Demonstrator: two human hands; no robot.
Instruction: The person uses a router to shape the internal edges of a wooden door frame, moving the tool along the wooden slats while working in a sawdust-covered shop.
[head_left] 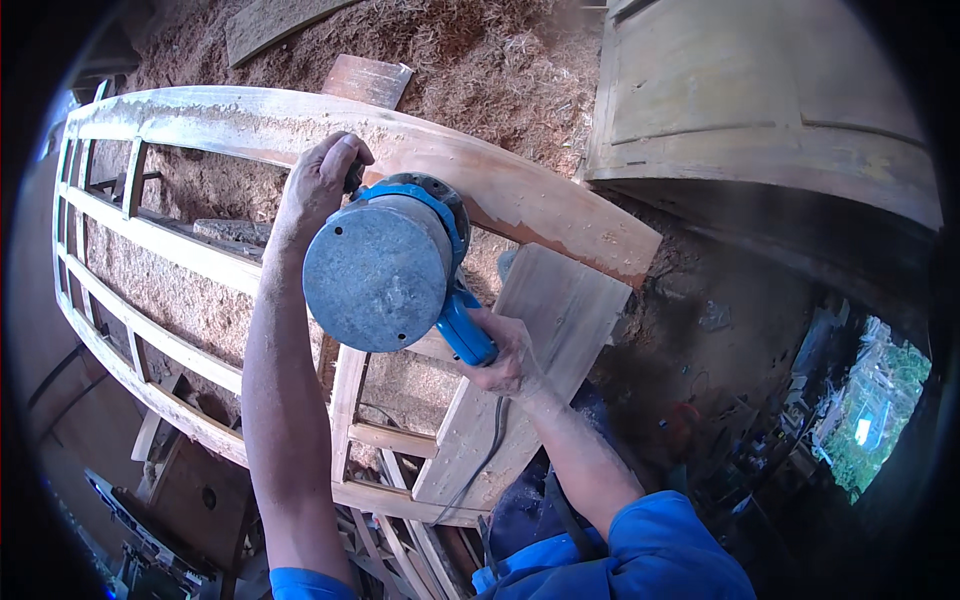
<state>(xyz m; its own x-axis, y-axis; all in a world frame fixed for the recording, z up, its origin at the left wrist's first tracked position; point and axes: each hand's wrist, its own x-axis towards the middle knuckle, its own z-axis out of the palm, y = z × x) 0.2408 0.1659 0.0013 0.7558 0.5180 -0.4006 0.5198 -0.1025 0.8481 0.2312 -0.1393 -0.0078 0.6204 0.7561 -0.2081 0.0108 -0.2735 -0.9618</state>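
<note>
Both my hands are on a corded power tool [378, 275] with a blue body and a wide, round grey metal housing; its exact kind I cannot make out. My left hand [328, 172] is closed around a dark side knob at the tool's far left. Wrapped round the blue rear handle is my right hand [505, 352]. Beneath the tool lies a wooden door or window frame [250, 108], with a broad curved rail along its far side. The tool is over this rail, but its housing hides where they meet. A dark cord [494, 450] runs from the handle toward me.
Wood shavings [480, 60] cover the ground beyond and below the frame. A wide plank [560, 310] forms the frame's right end. At the far right stands a large wooden panel [760, 90]. Loose wood strips [400, 560] lie under the near edge.
</note>
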